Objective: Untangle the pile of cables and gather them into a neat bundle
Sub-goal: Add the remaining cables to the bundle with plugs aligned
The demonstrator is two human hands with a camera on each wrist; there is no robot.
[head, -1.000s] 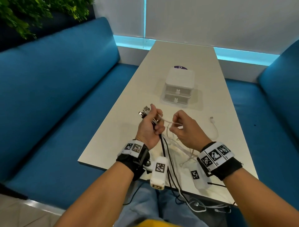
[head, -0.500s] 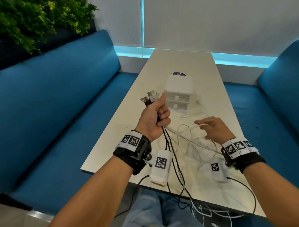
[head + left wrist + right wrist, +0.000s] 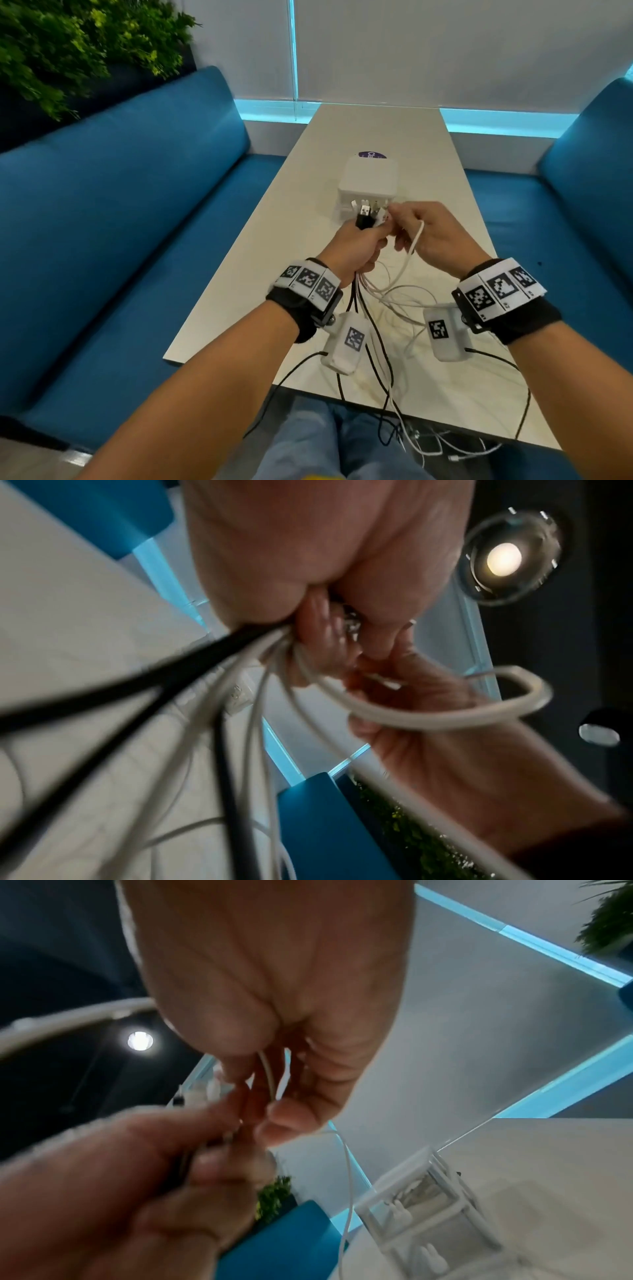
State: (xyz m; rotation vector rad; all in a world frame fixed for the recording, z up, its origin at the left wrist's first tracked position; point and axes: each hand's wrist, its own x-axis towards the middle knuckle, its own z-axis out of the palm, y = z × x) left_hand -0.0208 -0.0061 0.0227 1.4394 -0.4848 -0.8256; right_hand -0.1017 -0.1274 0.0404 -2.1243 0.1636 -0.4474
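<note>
Bare tabletop (image 3: 373, 123) lies open beyond the white drawer box (image 3: 370, 178), and along its left edge toward the blue sofa (image 3: 113, 212). The box stands just past both hands, blocking the way straight ahead. Loose cables (image 3: 394, 294) hang below the wrists and trail over the near table edge, cluttering that stretch w/ loops.

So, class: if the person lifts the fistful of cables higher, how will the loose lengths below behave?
Probably floppy: below the left hand the cables sag in loose loops onto the table. Likely light, since one fist holds them all. The trailing ends over the table edge may drag and snag.
</note>
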